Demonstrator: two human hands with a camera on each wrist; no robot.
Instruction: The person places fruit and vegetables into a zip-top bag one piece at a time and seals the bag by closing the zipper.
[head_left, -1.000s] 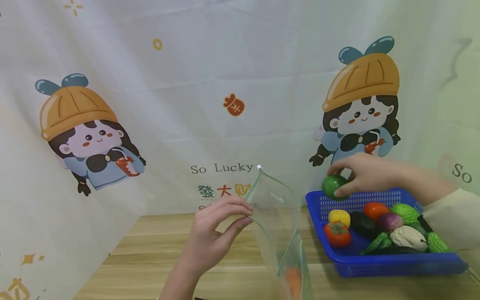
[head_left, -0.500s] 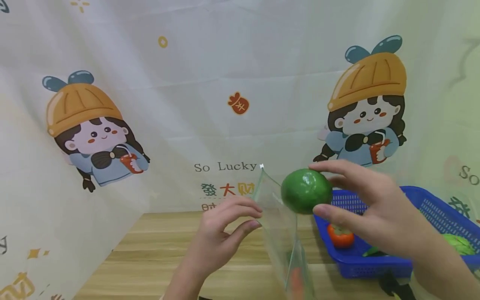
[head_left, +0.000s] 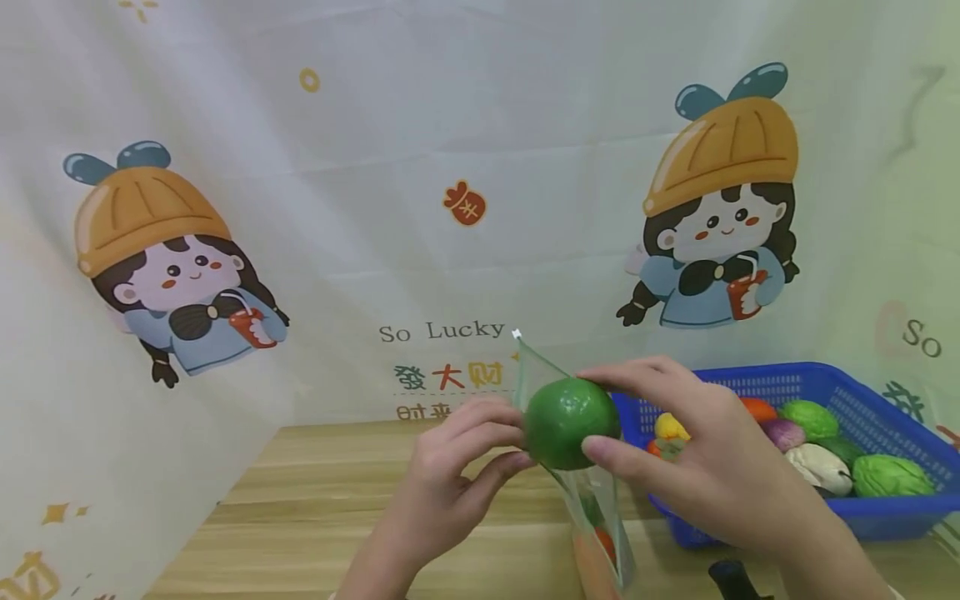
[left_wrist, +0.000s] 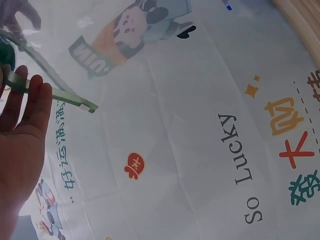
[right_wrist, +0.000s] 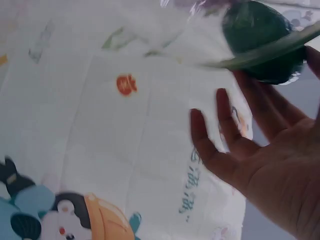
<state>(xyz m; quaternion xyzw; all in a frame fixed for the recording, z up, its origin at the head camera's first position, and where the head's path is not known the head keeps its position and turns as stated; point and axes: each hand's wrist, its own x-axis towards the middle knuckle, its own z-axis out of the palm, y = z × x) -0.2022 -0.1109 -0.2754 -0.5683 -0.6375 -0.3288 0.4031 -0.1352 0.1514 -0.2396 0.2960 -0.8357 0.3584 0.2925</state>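
A clear plastic zip bag (head_left: 534, 367) with a green-edged mouth stands upright in the middle. My left hand (head_left: 465, 467) pinches its rim between thumb and fingers; the left wrist view shows the green seal strip (left_wrist: 65, 95) across those fingers. My right hand (head_left: 697, 450) holds a glossy green lime (head_left: 566, 421) by thumb and fingertips at the bag's mouth, close to the left fingertips. In the right wrist view the lime (right_wrist: 260, 40) is partly behind the green rim. Low in the bag are an orange carrot-like piece (head_left: 592, 567) and something red and green, partly hidden.
A blue plastic basket (head_left: 885, 527) on the right holds several vegetables, including a green cabbage (head_left: 892, 477), a white one (head_left: 817, 468) and a purple one (head_left: 783, 435). A black object (head_left: 731, 577) shows at the wooden table's (head_left: 300, 517) front. A printed cloth hangs behind.
My right hand has carried the lime left from above the basket to the bag's mouth. My left hand keeps its grip on the bag's rim, in nearly the same place.
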